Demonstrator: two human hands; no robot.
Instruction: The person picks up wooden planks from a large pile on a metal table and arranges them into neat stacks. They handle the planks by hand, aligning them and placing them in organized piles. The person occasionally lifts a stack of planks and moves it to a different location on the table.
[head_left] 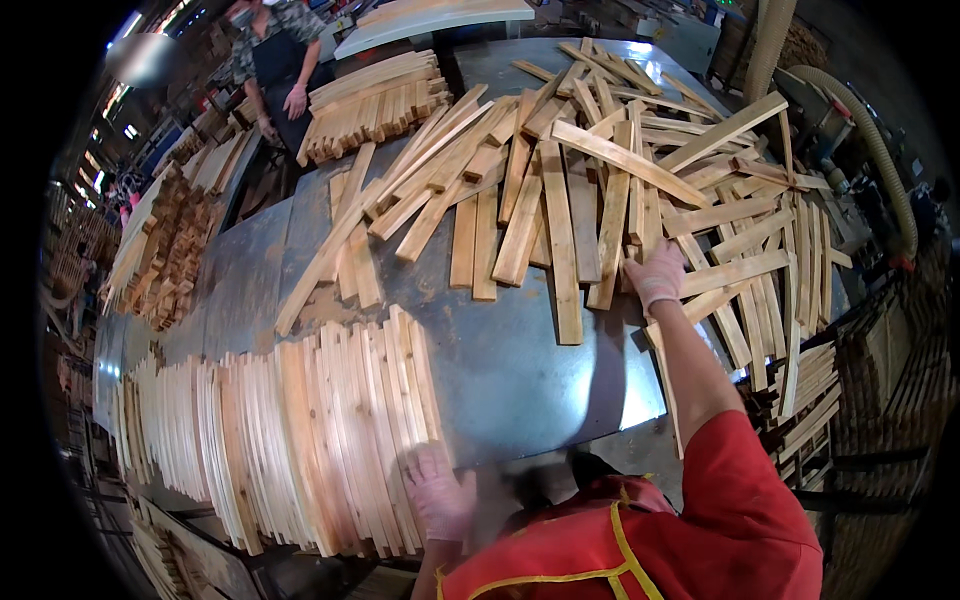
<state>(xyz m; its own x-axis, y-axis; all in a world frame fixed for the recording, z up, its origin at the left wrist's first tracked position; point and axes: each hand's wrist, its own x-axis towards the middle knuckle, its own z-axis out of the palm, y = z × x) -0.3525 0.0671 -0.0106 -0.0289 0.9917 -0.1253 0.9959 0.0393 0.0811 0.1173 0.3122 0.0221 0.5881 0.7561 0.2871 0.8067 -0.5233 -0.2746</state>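
Note:
My left hand (438,490), in a pale pinkish glove, lies with its fingers spread against the right end of a long row of wooden slats (300,430) standing on edge, side by side. To the right, my right arm stretches out over a loose heap of wooden slats (565,240) lying crisscross. My right hand (656,274), gloved alike, is closed around the near end of a wooden slat (650,215) at the heap's front edge; the fingertips are partly hidden among the wood.
Everything rests on a grey metal table (500,390) with sawdust patches. A neat slat stack (375,105) stands at the far side, another stack (165,245) at the left. Beyond the table is a person in a dark apron (283,65). A ribbed hose (880,150) curves at the right.

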